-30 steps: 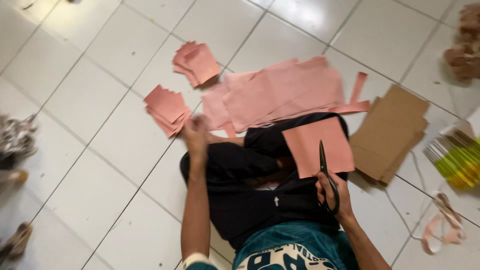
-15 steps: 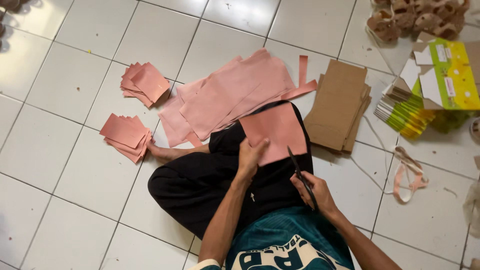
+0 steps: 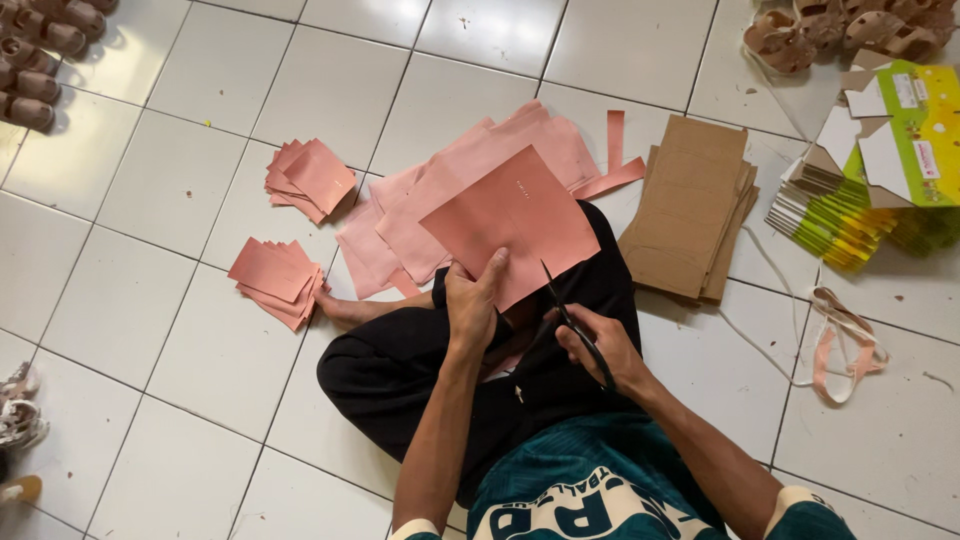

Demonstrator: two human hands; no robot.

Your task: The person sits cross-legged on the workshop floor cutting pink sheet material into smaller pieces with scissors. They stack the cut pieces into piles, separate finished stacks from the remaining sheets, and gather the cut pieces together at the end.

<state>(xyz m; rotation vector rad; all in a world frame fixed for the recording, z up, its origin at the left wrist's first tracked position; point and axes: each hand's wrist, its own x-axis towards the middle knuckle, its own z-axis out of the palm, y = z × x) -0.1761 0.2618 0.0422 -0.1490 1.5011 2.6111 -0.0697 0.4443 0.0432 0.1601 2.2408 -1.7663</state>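
Note:
I sit cross-legged on a white tiled floor. My left hand (image 3: 473,302) grips the near edge of a pink paper sheet (image 3: 515,222) held over my lap. My right hand (image 3: 600,348) holds black scissors (image 3: 568,315), blades pointing up at the sheet's lower right edge. Under and beyond the sheet lies a loose pile of larger pink sheets (image 3: 465,180). Two stacks of cut pink squares rest to the left, one farther (image 3: 310,178) and one nearer (image 3: 275,280) by my foot.
A stack of brown cardboard (image 3: 692,208) lies right of my knee. Green and yellow flattened boxes (image 3: 880,170) sit at the far right, sandal parts (image 3: 830,25) above them. Pinkish straps (image 3: 842,345) lie on the right. Shoes (image 3: 40,50) line the top left corner.
My left hand came back from the floor by the cut squares and took hold of the pink sheet. The scissors now meet the sheet's edge.

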